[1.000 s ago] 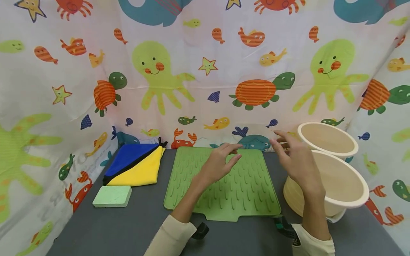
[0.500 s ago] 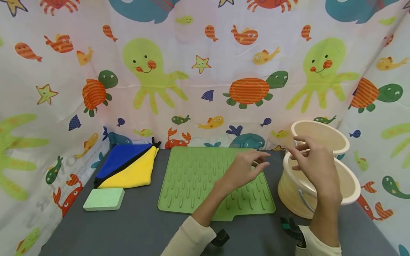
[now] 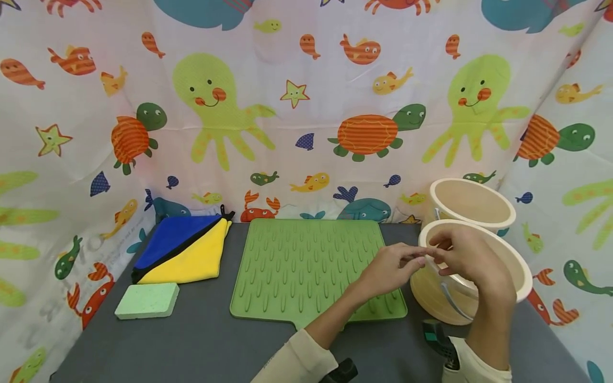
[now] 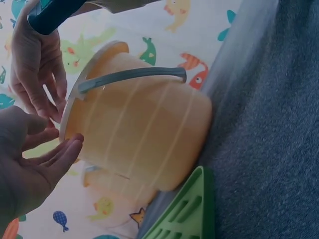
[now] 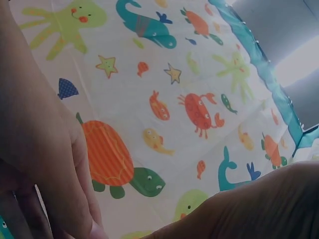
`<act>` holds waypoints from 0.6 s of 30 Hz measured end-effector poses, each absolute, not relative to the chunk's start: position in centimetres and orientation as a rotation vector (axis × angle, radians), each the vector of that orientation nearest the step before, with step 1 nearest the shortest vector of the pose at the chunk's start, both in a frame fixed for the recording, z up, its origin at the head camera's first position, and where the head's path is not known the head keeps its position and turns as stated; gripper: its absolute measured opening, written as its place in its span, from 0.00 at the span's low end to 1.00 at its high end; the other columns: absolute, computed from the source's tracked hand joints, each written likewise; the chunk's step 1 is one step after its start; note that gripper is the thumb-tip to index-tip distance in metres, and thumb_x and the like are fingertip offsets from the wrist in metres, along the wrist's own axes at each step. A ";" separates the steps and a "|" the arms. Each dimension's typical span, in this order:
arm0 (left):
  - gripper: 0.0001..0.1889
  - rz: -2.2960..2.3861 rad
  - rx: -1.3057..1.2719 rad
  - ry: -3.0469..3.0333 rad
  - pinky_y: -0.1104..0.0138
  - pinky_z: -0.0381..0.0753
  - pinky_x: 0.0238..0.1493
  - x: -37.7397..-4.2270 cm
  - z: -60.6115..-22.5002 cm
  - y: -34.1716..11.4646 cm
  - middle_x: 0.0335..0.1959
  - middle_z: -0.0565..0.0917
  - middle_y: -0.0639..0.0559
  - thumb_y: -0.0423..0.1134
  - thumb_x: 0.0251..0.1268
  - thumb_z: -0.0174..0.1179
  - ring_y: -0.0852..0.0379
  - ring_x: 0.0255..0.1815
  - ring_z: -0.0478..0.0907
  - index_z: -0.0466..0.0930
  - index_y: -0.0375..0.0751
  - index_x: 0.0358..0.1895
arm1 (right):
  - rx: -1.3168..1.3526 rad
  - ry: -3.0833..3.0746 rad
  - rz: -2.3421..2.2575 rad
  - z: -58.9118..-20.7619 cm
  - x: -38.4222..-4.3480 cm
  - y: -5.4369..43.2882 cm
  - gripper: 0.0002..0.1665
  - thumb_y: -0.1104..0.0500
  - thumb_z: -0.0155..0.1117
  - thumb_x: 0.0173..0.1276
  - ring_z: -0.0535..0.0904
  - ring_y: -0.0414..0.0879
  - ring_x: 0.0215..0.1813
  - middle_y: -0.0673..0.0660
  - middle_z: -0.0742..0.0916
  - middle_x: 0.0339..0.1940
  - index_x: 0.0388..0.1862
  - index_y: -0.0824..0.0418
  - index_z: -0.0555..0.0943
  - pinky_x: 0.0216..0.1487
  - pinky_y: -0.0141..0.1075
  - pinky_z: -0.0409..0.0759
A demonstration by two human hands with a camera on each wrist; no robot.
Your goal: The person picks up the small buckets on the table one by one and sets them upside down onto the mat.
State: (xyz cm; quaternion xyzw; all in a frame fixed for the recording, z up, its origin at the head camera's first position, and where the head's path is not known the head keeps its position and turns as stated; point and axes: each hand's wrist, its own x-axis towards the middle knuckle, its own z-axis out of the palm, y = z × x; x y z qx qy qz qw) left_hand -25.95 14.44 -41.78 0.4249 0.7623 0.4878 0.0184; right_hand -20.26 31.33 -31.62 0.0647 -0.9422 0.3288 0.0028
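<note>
Two cream buckets stand at the right, the nearer bucket (image 3: pixel 442 298) in front of the rear bucket (image 3: pixel 471 205). My right hand (image 3: pixel 479 260) hangs over the nearer one's mouth, fingers loosely bent down at the rim's left side. From the left, my left hand (image 3: pixel 390 268) reaches to the same rim, its fingers nearly straight, and the two hands' fingertips meet in the head view. In the left wrist view, the left fingertips (image 4: pixel 75 142) lie right at the rim. A grey handle (image 4: pixel 132 77) rests against the bucket's side. Parts of hands fill the edges of the right wrist view.
A green ridged mat (image 3: pixel 311 266) lies mid-table under the left forearm, close beside the buckets. At the left are a folded blue and yellow cloth (image 3: pixel 187 247) and a pale green sponge (image 3: pixel 147 301). A printed sea-animal curtain (image 3: pixel 306 106) encloses the back and sides.
Both hands have moved right, from above the mat and beside the buckets to the nearer bucket's rim. They have come together there. The head view has shifted slightly right.
</note>
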 end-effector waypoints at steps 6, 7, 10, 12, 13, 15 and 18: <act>0.16 1.726 1.150 2.188 0.81 0.84 0.45 -26.1 -42.1 14.8 0.52 0.91 0.44 0.40 0.83 0.54 0.70 0.44 0.88 0.83 0.38 0.63 | 0.310 -3.028 0.828 -32.2 -20.8 31.4 0.09 0.68 0.70 0.66 0.80 0.44 0.26 0.59 0.89 0.26 0.41 0.75 0.88 0.24 0.33 0.80; 0.15 1.772 1.107 2.146 0.79 0.86 0.45 -26.1 -42.1 14.8 0.50 0.91 0.44 0.39 0.82 0.55 0.70 0.42 0.88 0.83 0.38 0.61 | 0.327 -3.037 0.783 -32.3 -20.8 31.4 0.08 0.68 0.72 0.64 0.78 0.43 0.24 0.57 0.89 0.24 0.39 0.73 0.88 0.24 0.32 0.77; 0.10 1.918 0.901 1.995 0.71 0.90 0.44 -25.8 -41.9 14.9 0.44 0.88 0.47 0.37 0.79 0.60 0.67 0.37 0.88 0.80 0.38 0.56 | 0.368 -3.056 0.683 -32.5 -20.9 31.3 0.06 0.65 0.76 0.61 0.73 0.41 0.23 0.52 0.87 0.20 0.33 0.69 0.90 0.24 0.32 0.72; 0.11 2.004 0.741 1.889 0.64 0.92 0.44 -25.7 -41.9 15.0 0.41 0.85 0.51 0.37 0.77 0.62 0.64 0.35 0.88 0.77 0.39 0.56 | 0.414 -3.066 0.701 -32.5 -20.9 31.3 0.03 0.65 0.76 0.59 0.74 0.40 0.24 0.52 0.87 0.21 0.31 0.66 0.90 0.24 0.32 0.72; 0.13 2.037 0.678 1.846 0.62 0.92 0.44 -25.6 -41.8 15.1 0.41 0.84 0.52 0.36 0.76 0.63 0.61 0.35 0.89 0.75 0.40 0.57 | 0.443 -3.070 0.707 -32.5 -20.8 31.3 0.03 0.66 0.77 0.59 0.75 0.39 0.25 0.52 0.88 0.22 0.31 0.66 0.91 0.25 0.32 0.73; 0.17 2.089 0.583 1.779 0.58 0.92 0.45 -25.6 -41.8 15.1 0.40 0.84 0.53 0.36 0.75 0.65 0.55 0.35 0.90 0.74 0.43 0.62 | 0.530 -3.075 0.716 -32.4 -20.6 31.3 0.02 0.66 0.76 0.60 0.78 0.37 0.27 0.52 0.90 0.26 0.33 0.65 0.91 0.27 0.31 0.76; 0.25 2.169 0.490 1.710 0.59 0.93 0.43 -25.7 -41.7 15.1 0.42 0.83 0.50 0.36 0.74 0.66 0.48 0.36 0.90 0.71 0.42 0.69 | 0.651 -3.083 0.730 -32.2 -20.4 31.5 0.04 0.67 0.76 0.60 0.81 0.35 0.31 0.51 0.92 0.29 0.35 0.63 0.91 0.30 0.29 0.79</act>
